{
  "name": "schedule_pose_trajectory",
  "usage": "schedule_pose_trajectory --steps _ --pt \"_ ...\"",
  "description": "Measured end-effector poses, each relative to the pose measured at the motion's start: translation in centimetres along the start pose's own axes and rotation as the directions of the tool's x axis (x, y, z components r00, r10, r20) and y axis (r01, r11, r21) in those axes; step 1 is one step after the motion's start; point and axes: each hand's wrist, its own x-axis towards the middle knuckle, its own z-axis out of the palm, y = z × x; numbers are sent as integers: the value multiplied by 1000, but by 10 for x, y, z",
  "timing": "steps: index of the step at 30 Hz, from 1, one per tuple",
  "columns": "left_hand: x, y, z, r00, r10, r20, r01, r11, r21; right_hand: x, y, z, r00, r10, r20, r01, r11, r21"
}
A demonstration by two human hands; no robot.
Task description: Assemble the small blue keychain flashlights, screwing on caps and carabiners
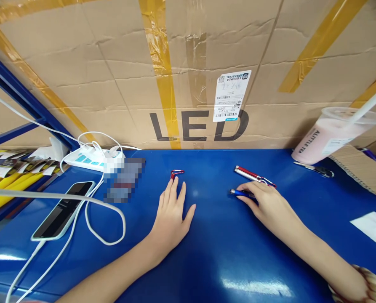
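Resting palm-down on the blue table (213,252), the left hand (172,214) lies flat and open with fingers straight and slightly spread. It grips nothing. Its middle fingertip touches a small red clip (177,172), which lies on the table just ahead of the fingers.

The right hand (266,202) is also palm-down, with fingers bent over a blue pen (237,192). The pen's tip pokes out to the left between forefinger and thumb, and the rest is hidden under the hand. Can't tell whether the pen is really pinched or just covered. A red and silver pen (253,175) lies just beyond the fingers, close to the knuckles; contact is unclear. There is a beaded bracelet (371,283) on the right wrist at the frame corner.

On the left side a phone (61,210) lies face up with its screen dark. A white cable (107,242) loops beside it, and a white power strip (91,160) sits at the back.

Yellow packaged items (7,183) sit on the shelf at far left. A cardboard box (112,84) printed "LED" stands behind, with a white shipping label (231,96) stuck on it.

A pink drink cup (328,136) with a straw leans at back right. A dark pen-like item (316,169) lies below the cup, and a white paper (374,225) lies at the right edge.
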Motion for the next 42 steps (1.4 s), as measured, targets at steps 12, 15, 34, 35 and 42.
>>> schedule_pose_trajectory --steps 12,15,34,35,42 --pt "-4 20 -6 970 167 179 -83 911 -404 -7 -55 -5 989 -118 86 75 916 394" --pt "-3 17 -4 965 201 171 -120 911 -393 -6 -62 -3 987 -136 91 83 896 437" --pt "4 25 -18 927 -88 365 366 429 -826 1 15 -68 796 576 184 -512 804 -302" --pt "3 26 -18 923 -91 374 377 417 -827 -1 21 -72 762 620 188 -538 767 -350" --pt "2 26 -13 913 -84 400 401 371 -837 -15 42 -80 615 727 305 -562 676 -477"
